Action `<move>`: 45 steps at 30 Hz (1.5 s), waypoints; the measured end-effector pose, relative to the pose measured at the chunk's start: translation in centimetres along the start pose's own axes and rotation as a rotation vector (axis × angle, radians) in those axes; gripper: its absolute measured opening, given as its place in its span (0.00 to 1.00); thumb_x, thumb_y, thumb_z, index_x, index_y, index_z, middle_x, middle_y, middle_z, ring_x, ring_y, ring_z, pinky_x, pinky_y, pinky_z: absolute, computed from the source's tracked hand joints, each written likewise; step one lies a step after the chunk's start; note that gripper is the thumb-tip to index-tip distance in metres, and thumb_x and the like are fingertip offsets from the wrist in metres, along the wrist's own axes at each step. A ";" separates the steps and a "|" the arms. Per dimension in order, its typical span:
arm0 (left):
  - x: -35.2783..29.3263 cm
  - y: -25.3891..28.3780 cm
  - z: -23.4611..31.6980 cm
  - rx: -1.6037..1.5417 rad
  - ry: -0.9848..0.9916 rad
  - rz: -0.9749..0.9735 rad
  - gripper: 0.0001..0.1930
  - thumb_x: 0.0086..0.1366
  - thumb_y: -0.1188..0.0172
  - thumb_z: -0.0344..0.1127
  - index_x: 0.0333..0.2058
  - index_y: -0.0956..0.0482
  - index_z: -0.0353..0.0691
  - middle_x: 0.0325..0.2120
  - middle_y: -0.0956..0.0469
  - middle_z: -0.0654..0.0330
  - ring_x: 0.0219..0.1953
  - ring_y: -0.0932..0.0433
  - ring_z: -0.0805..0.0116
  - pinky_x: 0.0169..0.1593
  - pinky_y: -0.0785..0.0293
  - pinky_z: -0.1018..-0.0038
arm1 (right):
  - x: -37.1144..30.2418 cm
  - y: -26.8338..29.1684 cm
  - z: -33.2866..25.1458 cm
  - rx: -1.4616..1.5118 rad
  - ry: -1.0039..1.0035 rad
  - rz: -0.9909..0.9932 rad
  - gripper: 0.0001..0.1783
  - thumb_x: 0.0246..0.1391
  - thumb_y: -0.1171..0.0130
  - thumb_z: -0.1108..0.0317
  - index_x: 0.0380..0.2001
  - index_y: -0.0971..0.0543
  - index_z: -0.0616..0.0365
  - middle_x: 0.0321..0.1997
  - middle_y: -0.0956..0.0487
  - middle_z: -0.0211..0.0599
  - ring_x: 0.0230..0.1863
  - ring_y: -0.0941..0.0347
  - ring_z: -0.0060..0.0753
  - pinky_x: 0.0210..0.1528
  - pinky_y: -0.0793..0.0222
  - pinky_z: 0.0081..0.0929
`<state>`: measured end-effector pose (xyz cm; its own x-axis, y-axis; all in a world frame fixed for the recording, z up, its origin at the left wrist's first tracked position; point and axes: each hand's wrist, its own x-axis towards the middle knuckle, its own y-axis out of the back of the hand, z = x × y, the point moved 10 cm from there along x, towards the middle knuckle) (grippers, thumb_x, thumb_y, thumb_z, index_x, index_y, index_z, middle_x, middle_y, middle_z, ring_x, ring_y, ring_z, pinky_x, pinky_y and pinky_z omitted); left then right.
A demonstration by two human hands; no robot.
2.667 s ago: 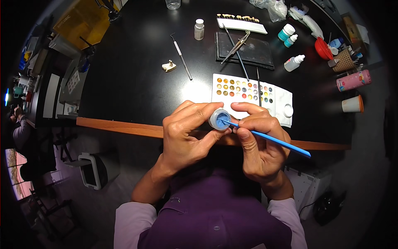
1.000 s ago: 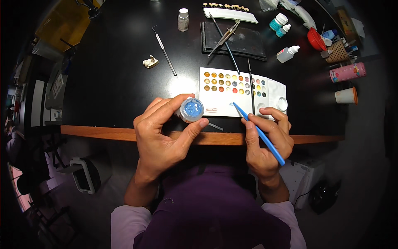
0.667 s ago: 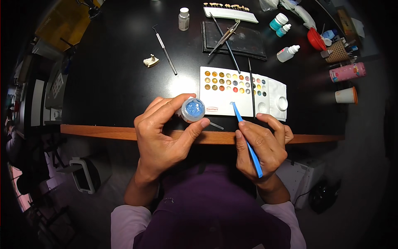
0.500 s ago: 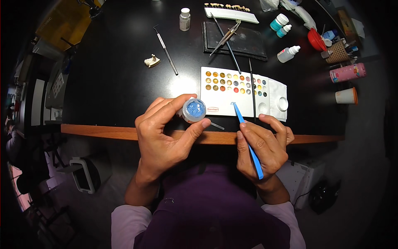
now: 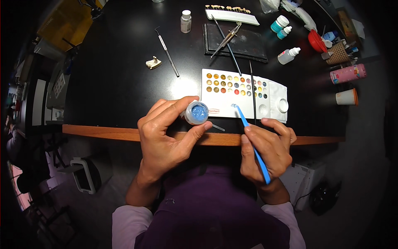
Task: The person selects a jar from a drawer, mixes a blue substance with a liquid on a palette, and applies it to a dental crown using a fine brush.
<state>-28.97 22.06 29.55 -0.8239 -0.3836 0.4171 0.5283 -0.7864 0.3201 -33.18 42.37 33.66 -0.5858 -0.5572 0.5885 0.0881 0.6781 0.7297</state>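
Observation:
My left hand (image 5: 166, 133) grips a small clear jar (image 5: 188, 115) between thumb and fingers, its mouth tipped toward me. Glossy blue paste (image 5: 200, 112) fills it. In my right hand (image 5: 267, 149) is a slim blue plastic spatula (image 5: 258, 156), pinched along its shaft. Its tip reaches a small bluish dab on the lower bare part of the white mixing palette (image 5: 224, 101); whether it touches the surface, I cannot tell. Rows of round wells in many colours line the palette's upper part. A dark thin brush (image 5: 253, 91) lies across it.
Beyond the palette is a black slab (image 5: 253, 47) with tweezers (image 5: 226, 40) and a blue brush (image 5: 228, 47) across it. A metal probe (image 5: 168, 54) and a small tooth model (image 5: 153, 62) lie left. Dropper bottle (image 5: 289, 55) and paper cup (image 5: 346, 97) stand right.
The spatula and my right hand have shifted slightly right and toward me. The jar has moved a little right and down, its mouth turned slightly.

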 end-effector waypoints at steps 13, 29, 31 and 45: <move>0.1 -0.9 0.6 0.049 -0.023 -0.052 0.23 0.47 0.20 0.27 0.46 0.11 0.38 0.37 0.11 0.56 0.35 0.18 0.67 0.40 0.25 0.72 | 3.0 -0.6 -1.1 0.351 -0.023 -0.061 0.08 0.46 0.29 0.75 0.33 0.13 0.56 0.27 0.14 0.30 0.41 0.23 0.36 0.51 0.39 0.30; 0.1 -0.8 0.6 0.047 -0.033 -0.048 0.25 0.46 0.20 0.26 0.47 0.11 0.39 0.38 0.11 0.56 0.35 0.18 0.67 0.39 0.25 0.72 | 3.1 -1.3 -1.4 0.373 -0.027 -0.064 0.08 0.45 0.30 0.74 0.32 0.13 0.57 0.25 0.15 0.30 0.41 0.23 0.36 0.50 0.41 0.31; 0.1 -0.8 0.5 0.045 -0.035 -0.044 0.25 0.46 0.20 0.26 0.47 0.11 0.38 0.38 0.11 0.56 0.35 0.18 0.67 0.39 0.25 0.72 | 3.2 -1.1 -1.4 0.380 -0.029 -0.072 0.08 0.45 0.30 0.74 0.32 0.13 0.57 0.25 0.15 0.31 0.41 0.22 0.35 0.51 0.40 0.31; 0.0 -0.7 0.5 0.080 -0.043 -0.043 0.23 0.53 0.20 0.32 0.47 0.14 0.33 0.36 0.12 0.54 0.37 0.17 0.65 0.43 0.24 0.71 | -0.1 -0.5 1.0 -0.036 -0.055 0.083 0.12 0.49 0.27 0.72 0.40 0.11 0.57 0.30 0.14 0.28 0.44 0.24 0.33 0.55 0.45 0.32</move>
<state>-29.21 22.81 29.73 -0.8375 -0.3280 0.4371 0.5088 -0.7599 0.4046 -33.94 42.60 32.91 -0.6187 -0.4716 0.6283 0.1663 0.7030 0.6914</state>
